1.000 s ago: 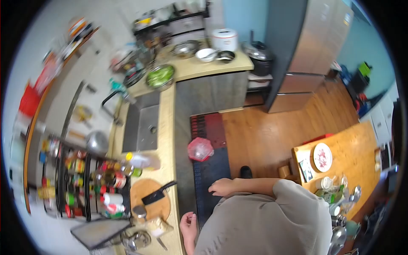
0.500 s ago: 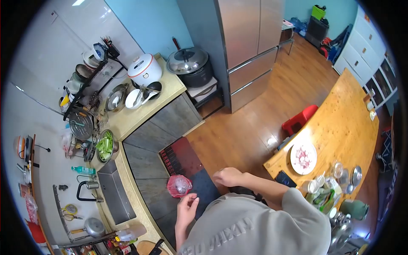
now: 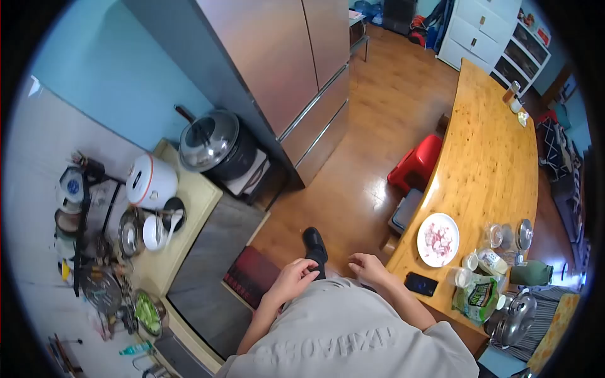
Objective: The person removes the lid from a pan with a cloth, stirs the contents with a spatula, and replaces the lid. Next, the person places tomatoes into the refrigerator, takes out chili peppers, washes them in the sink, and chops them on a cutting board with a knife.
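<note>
Your left hand [image 3: 293, 279] holds nothing; its fingers are loosely curled, thumb near the fingertips. Your right hand [image 3: 370, 267] holds nothing as well, fingers partly bent. Whether either grip is fully closed cannot be told. The hands are apart, in front of your shirt [image 3: 340, 334]. Nearest the right hand is the wooden table [image 3: 488, 148]. On it, near its edge, lie a phone [image 3: 421, 284] and, just beside, a white plate [image 3: 438, 240] bearing pinkish-white pieces [image 3: 439, 241]. Beyond the phone stands a green bag [image 3: 477, 298]. A red stool [image 3: 416, 162] stands beside the table. A dark shoe [image 3: 314, 244] is visible between the hands.
</note>
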Motion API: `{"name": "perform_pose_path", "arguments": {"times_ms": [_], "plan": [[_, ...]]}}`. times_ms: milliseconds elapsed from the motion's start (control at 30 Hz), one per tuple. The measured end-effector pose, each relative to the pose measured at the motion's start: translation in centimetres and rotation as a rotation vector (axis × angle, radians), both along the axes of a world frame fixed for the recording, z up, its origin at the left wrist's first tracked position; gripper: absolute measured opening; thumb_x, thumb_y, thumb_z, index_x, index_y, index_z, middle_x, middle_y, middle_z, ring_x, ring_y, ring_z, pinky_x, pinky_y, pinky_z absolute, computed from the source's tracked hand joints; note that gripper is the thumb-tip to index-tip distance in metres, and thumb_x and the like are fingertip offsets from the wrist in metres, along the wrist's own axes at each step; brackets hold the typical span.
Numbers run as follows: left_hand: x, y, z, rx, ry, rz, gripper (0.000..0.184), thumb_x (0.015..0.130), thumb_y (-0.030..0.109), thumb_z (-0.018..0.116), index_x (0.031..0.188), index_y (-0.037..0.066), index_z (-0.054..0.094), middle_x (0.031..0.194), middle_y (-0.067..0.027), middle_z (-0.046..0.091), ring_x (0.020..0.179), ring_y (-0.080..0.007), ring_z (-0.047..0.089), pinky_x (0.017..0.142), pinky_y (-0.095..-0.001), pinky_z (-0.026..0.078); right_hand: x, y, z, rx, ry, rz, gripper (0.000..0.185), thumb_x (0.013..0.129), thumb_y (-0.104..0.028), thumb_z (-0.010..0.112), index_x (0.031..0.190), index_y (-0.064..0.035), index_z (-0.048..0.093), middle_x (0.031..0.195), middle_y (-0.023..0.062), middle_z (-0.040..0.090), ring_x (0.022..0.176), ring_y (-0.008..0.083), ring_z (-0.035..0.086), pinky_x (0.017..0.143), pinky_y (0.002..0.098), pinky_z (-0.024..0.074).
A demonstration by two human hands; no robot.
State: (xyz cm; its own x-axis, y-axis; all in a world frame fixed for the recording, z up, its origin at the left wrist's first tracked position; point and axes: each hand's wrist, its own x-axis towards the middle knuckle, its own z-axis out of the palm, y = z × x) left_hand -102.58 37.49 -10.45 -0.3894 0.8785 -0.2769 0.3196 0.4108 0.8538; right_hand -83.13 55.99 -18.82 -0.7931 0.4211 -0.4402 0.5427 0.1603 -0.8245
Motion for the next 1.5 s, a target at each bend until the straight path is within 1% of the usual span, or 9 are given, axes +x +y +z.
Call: {"name": "perform_pose_path", "arguments": {"times_ms": [100,533,733,833,1033,1067,1167,1200,1500], "plan": [[-6.4,3.6,0.5,0.057,0.013,-0.078,0.024,0.088,0.014,0.067,0.106,-0.003,0.063,0.095,-0.0136,0.064,0.075,-0.0188,0.065,0.068,-0.029,0.051,-4.8,2.5,-2.0,0.041,0.019,-0.087,0.029,0.09,-0.019,0.061,0.111,0.0013,0.065,0.1,0.0201,0.07,0.094,0.0304,0.068,0.082,0.037,0.053],[-25.4,11.8,-0.3,0.055,-0.02,0.08,0.023,0.09,0.015,0.066,0.106,-0.002,0.063,0.099,-0.0139,0.064,0.079,-0.0202,0.064,0.069,-0.0294,0.052,-29.2,21.2,-1.3,0.346,-0.141,0.132,0.039,0.093,-0.04,0.055,0.108,-0.0069,0.068,0.098,0.0195,0.069,0.094,0.0378,0.065,0.084,0.0439,0.0516],[-27.0,14.2,-2.8,0.093,-0.08,0.357,0.022,0.09,0.014,0.065,0.105,-0.001,0.063,0.097,-0.0128,0.065,0.079,-0.0194,0.064,0.07,-0.0303,0.052,-35.9,34.1,-4.1,0.52,-0.172,0.134,0.044,0.095,-0.044,0.049,0.111,-0.0072,0.067,0.102,0.0212,0.068,0.097,0.0389,0.064,0.085,0.0456,0.0505],[-26.3,14.8,-4.5,0.069,-0.049,0.543,0.021,0.09,0.015,0.066,0.103,-0.001,0.064,0.093,-0.0123,0.067,0.08,-0.0194,0.065,0.071,-0.0308,0.052,-40.9,41.2,-4.6,0.668,-0.066,0.295,0.043,0.098,-0.039,0.048,0.113,-0.0021,0.064,0.105,0.0235,0.066,0.099,0.0396,0.062,0.087,0.0442,0.0499],[-22.3,21.5,-2.5,-0.146,0.198,0.871,0.02,0.089,0.014,0.067,0.103,-0.001,0.065,0.092,-0.0121,0.067,0.078,-0.0181,0.064,0.069,-0.0301,0.051,-49.9,49.0,-8.8,1.266,0.339,0.744,0.059,0.098,-0.049,0.04,0.121,0.0016,0.06,0.121,0.0225,0.062,0.116,0.0374,0.056,0.103,0.0422,0.0398],[-21.5,23.1,-2.3,-0.163,0.196,0.902,0.02,0.089,0.014,0.067,0.103,-0.001,0.065,0.092,-0.0121,0.067,0.078,-0.0181,0.064,0.069,-0.0301,0.051,-50.6,49.2,-8.6,1.116,0.075,0.863,0.065,0.099,-0.054,0.034,0.119,0.0013,0.062,0.121,0.0221,0.062,0.12,0.0343,0.054,0.105,0.0413,0.0377],[-19.0,27.7,-2.2,-0.042,0.048,1.074,0.021,0.088,0.013,0.068,0.103,-0.001,0.064,0.091,-0.0129,0.066,0.076,-0.0191,0.064,0.067,-0.0296,0.051,-52.7,49.7,-6.7,0.756,-0.238,1.056,0.068,0.099,-0.056,0.032,0.115,0.0003,0.065,0.114,0.0194,0.066,0.116,0.0311,0.058,0.101,0.0412,0.0414],[-18.7,29.3,-1.9,-0.056,0.05,1.042,0.021,0.087,0.013,0.068,0.103,-0.001,0.064,0.091,-0.0133,0.066,0.075,-0.0193,0.064,0.066,-0.0294,0.051,-52.5,49.5,-6.4,0.82,-0.186,1.034,0.072,0.099,-0.059,0.026,0.096,-0.0044,0.073,0.101,0.0126,0.072,0.102,0.0275,0.066,0.096,0.0397,0.0453],[-18.5,34.6,1.1,-0.14,0.161,0.815,0.022,0.088,0.011,0.068,0.105,-0.002,0.064,0.094,-0.012,0.065,0.079,-0.0154,0.063,0.067,-0.0266,0.051,-50.2,49.6,-6.2,0.79,-0.221,0.951,0.067,0.098,-0.058,0.031,0.085,-0.0089,0.075,0.088,0.0092,0.073,0.091,0.0266,0.069,0.079,0.0391,0.0525]]}}
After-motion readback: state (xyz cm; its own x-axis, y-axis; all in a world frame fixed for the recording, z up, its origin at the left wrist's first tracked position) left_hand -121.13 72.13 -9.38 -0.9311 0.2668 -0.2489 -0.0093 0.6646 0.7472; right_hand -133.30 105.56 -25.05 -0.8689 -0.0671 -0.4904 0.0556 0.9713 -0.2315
